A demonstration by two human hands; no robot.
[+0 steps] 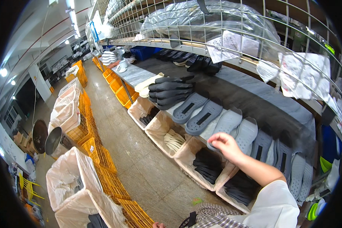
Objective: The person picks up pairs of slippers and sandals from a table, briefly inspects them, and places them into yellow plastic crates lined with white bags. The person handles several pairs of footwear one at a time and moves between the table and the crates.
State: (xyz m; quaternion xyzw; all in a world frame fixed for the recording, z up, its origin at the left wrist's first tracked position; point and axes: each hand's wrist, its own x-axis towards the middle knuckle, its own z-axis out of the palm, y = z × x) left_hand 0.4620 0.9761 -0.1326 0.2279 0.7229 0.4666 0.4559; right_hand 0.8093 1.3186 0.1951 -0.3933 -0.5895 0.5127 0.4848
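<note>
A row of grey shoe soles lies along the edge of a dark bench point(254, 87). Some soles have a black strip down the middle, like this one point(204, 117); others are dotted with holes. My right hand point(226, 146) is at the near end of a light grey sole point(228, 123), thumb and fingers closed on its edge; the fingertips partly cover that end. Left of the row sits a stack of black soles point(171, 92), beside some cream soles point(149, 85). Only a bit of my left hand point(158, 225) shows at the bottom edge, its fingers mostly cut off.
Below the bench stand lined bins holding black soles point(207, 165) and cream strips point(173, 141). Above it runs a wire mesh shelf point(201, 22) with plastic-wrapped goods and hanging papers point(306, 78). Across the aisle are yellow crates point(98, 159), lined bins point(70, 171) and a metal drum point(59, 142).
</note>
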